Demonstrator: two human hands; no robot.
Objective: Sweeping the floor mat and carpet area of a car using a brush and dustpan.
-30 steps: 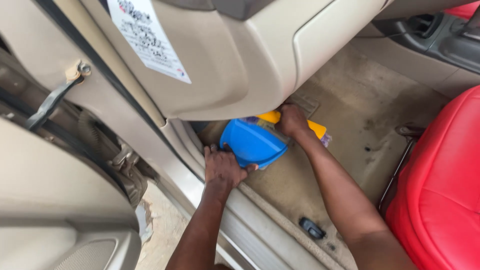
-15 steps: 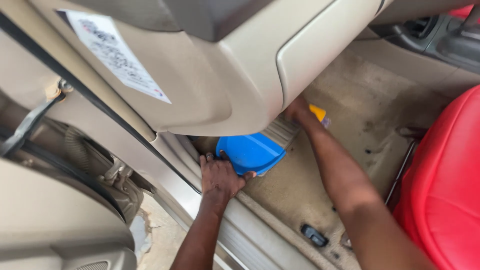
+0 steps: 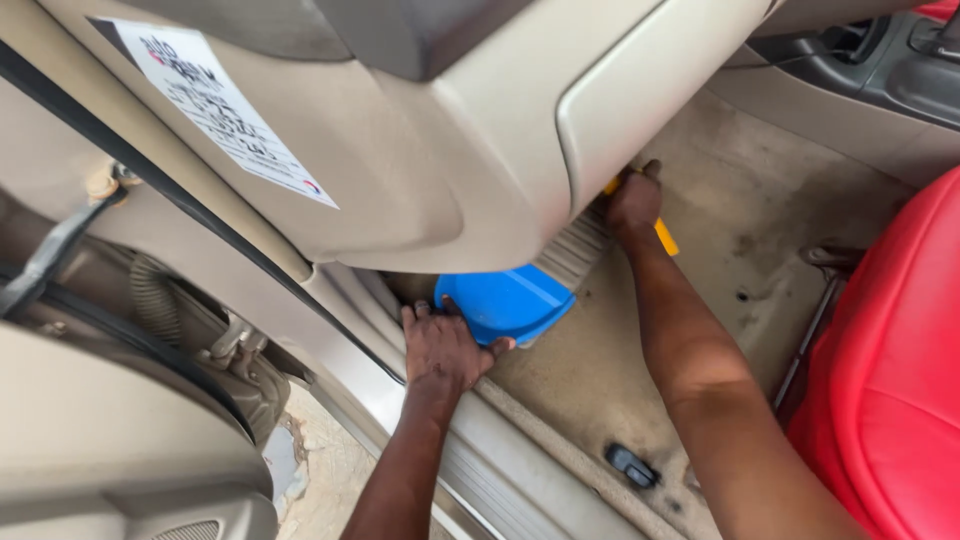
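Beige carpet [image 3: 720, 210] covers the car's footwell, stained in places, under the overhanging tan dashboard [image 3: 450, 150] with its white sticker [image 3: 215, 105]. We press our left hand [image 3: 445, 345] onto the near edge of a blue dustpan [image 3: 505, 300], fingers spread over its rim and thumb hooked at its lip; the pan lies on the carpet just inside the door sill [image 3: 530, 460], partly tucked beneath the dashboard. Our right hand [image 3: 632, 200] is closed around the yellow handle of a brush [image 3: 665, 238], close under the dashboard's edge, beyond the pan. A red seat [image 3: 890, 380] stands at the right, and a small black clip [image 3: 630, 465] lies near the sill.
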